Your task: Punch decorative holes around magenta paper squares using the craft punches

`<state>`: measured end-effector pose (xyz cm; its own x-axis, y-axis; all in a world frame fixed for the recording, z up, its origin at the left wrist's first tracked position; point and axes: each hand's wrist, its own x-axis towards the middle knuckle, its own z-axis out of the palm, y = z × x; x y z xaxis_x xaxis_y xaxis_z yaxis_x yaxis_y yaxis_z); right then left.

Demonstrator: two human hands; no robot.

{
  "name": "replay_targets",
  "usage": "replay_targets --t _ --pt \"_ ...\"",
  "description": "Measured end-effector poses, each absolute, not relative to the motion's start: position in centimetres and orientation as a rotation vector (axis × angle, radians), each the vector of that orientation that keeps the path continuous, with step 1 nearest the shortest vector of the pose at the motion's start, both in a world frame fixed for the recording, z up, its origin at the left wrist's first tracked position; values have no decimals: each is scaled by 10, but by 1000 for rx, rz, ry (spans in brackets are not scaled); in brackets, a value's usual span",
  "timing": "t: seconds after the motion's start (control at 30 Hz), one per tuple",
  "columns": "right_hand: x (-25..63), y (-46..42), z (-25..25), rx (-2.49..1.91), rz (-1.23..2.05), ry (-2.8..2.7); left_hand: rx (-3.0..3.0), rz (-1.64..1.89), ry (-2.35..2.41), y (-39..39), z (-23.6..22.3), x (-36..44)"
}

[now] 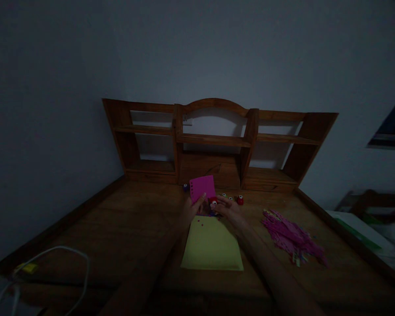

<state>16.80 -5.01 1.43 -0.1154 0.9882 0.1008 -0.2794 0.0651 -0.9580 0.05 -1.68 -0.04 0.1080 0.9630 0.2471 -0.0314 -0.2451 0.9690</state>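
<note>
Should the bright pink sheet of ruled paper (202,185), pierced by a row of round holes along its left edge, be tugged unevenly, a tear could be started there, since little paper appears to be left outside the holes. The small, rounded red plastic gadget with a white eye-like disc (213,201) could also be set askew on the paper if the lower edge were bent under the fingers, and in such dim light the slip might be missed. The tiny reddish scraps (202,225) on the pale yellow rectangular sheet (213,250) could be scattered over the brown wooden desk (145,215) if that sheet were nudged by a forearm. The pink sheet is held upright above the far end of the yellow one, its lower part pinched by the nearly closed left hand (195,208), with the thumb laid across its face. By the half-curled right hand (228,209), just beside it, the red gadget appears to be gripped at the fingertips; how firmly it is pressed, and whether paper is caught in it, cannot be told.
</note>
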Motion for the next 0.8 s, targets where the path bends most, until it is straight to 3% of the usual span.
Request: replay_targets --t 0.8 --pt "170 -52 14 -783 1592 -964 1412 1151 889 -21 3 2"
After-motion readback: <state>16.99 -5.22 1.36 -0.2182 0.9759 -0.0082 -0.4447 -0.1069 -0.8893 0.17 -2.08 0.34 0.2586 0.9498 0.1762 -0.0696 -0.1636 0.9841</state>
